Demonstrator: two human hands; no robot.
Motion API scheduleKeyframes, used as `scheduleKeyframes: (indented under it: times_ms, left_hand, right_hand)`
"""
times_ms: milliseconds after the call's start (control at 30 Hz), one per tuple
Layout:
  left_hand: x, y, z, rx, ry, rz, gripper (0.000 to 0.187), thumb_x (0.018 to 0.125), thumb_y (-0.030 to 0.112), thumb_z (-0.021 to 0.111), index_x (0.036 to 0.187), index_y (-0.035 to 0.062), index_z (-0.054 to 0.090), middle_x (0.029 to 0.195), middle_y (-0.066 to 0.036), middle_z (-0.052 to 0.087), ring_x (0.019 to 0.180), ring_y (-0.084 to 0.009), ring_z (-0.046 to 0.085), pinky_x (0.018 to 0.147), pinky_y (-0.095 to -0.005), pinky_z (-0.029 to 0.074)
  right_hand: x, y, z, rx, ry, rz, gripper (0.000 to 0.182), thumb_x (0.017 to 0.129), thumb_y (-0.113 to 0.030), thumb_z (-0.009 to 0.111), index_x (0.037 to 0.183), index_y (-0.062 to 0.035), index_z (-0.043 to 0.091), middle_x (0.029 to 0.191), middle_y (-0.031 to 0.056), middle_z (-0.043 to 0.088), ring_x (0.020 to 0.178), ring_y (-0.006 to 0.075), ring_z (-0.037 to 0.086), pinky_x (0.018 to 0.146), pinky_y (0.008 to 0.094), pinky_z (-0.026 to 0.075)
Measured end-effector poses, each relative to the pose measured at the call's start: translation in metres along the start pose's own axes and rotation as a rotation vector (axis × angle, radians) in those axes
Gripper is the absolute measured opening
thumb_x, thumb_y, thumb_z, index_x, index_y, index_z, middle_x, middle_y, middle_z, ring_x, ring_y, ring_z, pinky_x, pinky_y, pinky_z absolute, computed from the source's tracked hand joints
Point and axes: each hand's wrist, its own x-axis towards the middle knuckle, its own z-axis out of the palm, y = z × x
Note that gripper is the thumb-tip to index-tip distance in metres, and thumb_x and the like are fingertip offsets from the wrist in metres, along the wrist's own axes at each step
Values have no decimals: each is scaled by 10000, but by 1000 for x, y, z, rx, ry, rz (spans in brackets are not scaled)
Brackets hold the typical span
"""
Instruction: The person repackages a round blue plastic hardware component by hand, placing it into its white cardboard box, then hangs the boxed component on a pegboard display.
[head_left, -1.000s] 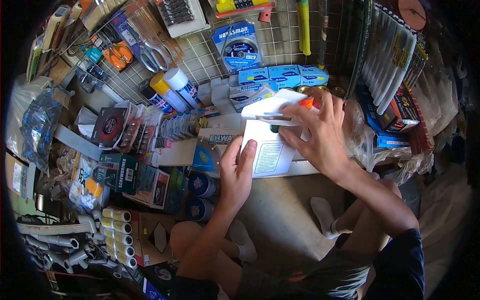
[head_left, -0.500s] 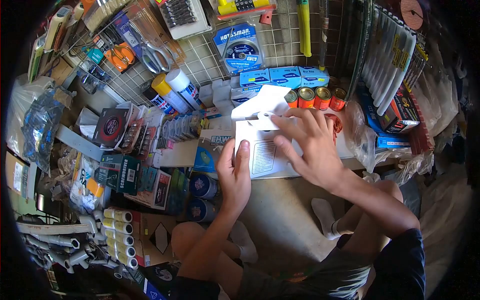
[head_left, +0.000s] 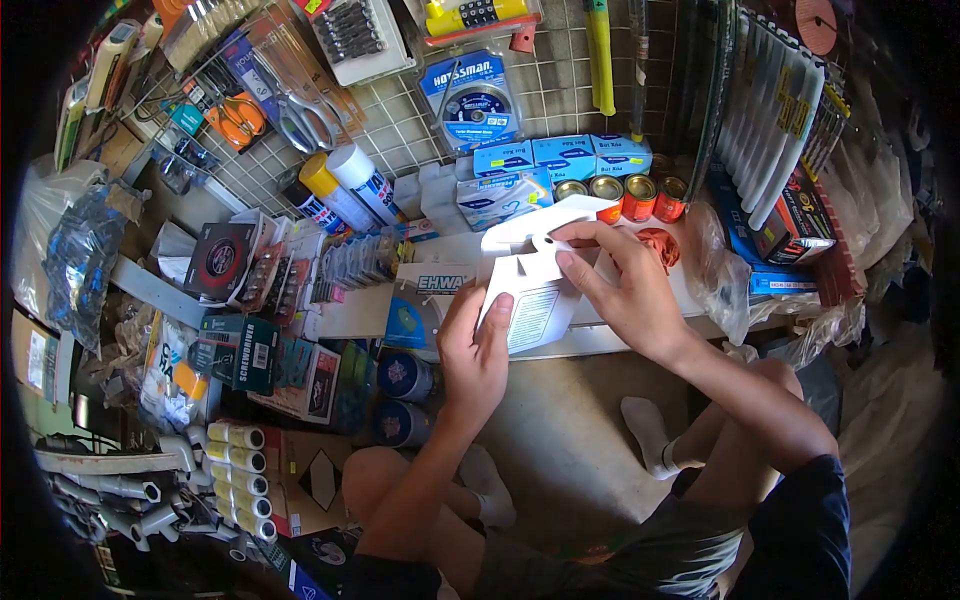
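A white cardboard box [head_left: 533, 312] with a printed panel on its side is held up above the shelf edge, its top flaps raised. My left hand [head_left: 474, 340] grips its left side, thumb across the front. At the top right, my right hand [head_left: 620, 283] pinches a flap [head_left: 541, 246] between thumb and index finger. What is inside the box cannot be made out. Behind it stand a blue and white marker box [head_left: 505, 197] and several small red cans [head_left: 639, 198].
Spray cans [head_left: 362, 185] and a flat EHWA package [head_left: 430, 290] are on the shelf to the left. Tools hang on the wire grid [head_left: 395, 110] behind. Round tins [head_left: 405, 373] sit below, and a screwdriver box [head_left: 238, 350] is farther left.
My right fingers have closed from a spread pose onto the flap. The box has tilted and turned slightly, its top flap leaning rightward and lower, uncovering the marker box behind.
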Motion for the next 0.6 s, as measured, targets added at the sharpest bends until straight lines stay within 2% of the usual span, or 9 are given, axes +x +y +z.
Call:
scheduleKeyframes:
  times_ms: [100, 200, 267, 333, 400, 433, 500, 533, 600]
  left_hand:
    - [-1, 4, 2, -72, -8, -27, 221, 1054, 145, 582, 1100, -62, 641, 966, -54, 636, 883, -78, 558, 777, -252, 457]
    - [-1, 2, -1, -40, -30, 1, 214, 1050, 135, 583, 1126, -55, 644, 996, -70, 650, 914, -83, 573, 802, -250, 464]
    - [-2, 1, 0, -63, -21, 12, 253, 1047, 122, 581, 1239, -42, 586, 1031, -95, 662, 948, -99, 591, 834, -254, 471]
    - [-1, 5, 2, -136, -21, -24, 340, 1045, 111, 578, 1347, -26, 503, 1081, -127, 670, 985, -117, 607, 866, -260, 477]
    - [2, 13, 3, -256, -28, -107, 456, 1045, 103, 575, 1449, -7, 395, 1148, -164, 676, 1026, -138, 622, 896, -268, 482]
    - [2, 13, 4, -262, -24, -117, 487, 1045, 101, 573, 1469, 0, 357, 1169, -175, 674, 1040, -143, 623, 902, -272, 483]
    - [4, 11, 4, -273, -13, -139, 554, 1045, 97, 571, 1510, 13, 282, 1212, -197, 669, 1067, -152, 626, 912, -279, 486]
    - [5, 9, 3, -300, -7, -159, 538, 1046, 97, 570, 1503, 11, 301, 1218, -197, 669, 1071, -151, 626, 913, -279, 487]
    - [7, 5, 1, -351, 6, -198, 508, 1047, 97, 569, 1491, 7, 339, 1232, -198, 669, 1079, -150, 628, 916, -279, 488]
  right_hand:
    - [-1, -4, -2, 28, -14, 80, 331, 972, -199, 715, 1223, 1, 637, 1084, 98, 706, 1017, 143, 644, 895, 310, 485]
    - [-2, 2, 1, -130, 169, -33, 423, 917, -162, 756, 1269, -20, 568, 1103, 159, 668, 909, 272, 694, 888, 414, 528]
    - [4, 22, 8, -157, 333, -88, 491, 910, -150, 766, 1326, -46, 527, 1144, 151, 644, 969, 278, 682, 905, 416, 527]
    - [10, 15, 3, 62, 266, 20, 534, 909, -141, 767, 1367, -69, 504, 1175, 148, 630, 1044, 279, 663, 923, 418, 525]
    - [9, 0, -14, 521, -47, 287, 548, 915, -133, 761, 1393, -89, 498, 1198, 149, 627, 1135, 278, 636, 941, 418, 521]
    - [10, -2, -14, 496, -72, 254, 491, 914, -89, 746, 1371, -108, 568, 1248, 163, 610, 1242, 281, 589, 962, 421, 515]
    - [11, 6, -15, 171, -101, -93, 412, 914, -100, 743, 1310, -88, 629, 1291, 175, 597, 1245, 288, 593, 962, 413, 518]
    - [12, 8, -15, 9, -115, -264, 376, 915, -105, 742, 1280, -78, 660, 1312, 181, 590, 1247, 291, 594, 962, 408, 520]
    - [7, 6, -13, 32, -142, -168, 351, 927, -195, 737, 1263, -99, 703, 1344, 187, 571, 1260, 320, 581, 1022, 421, 490]
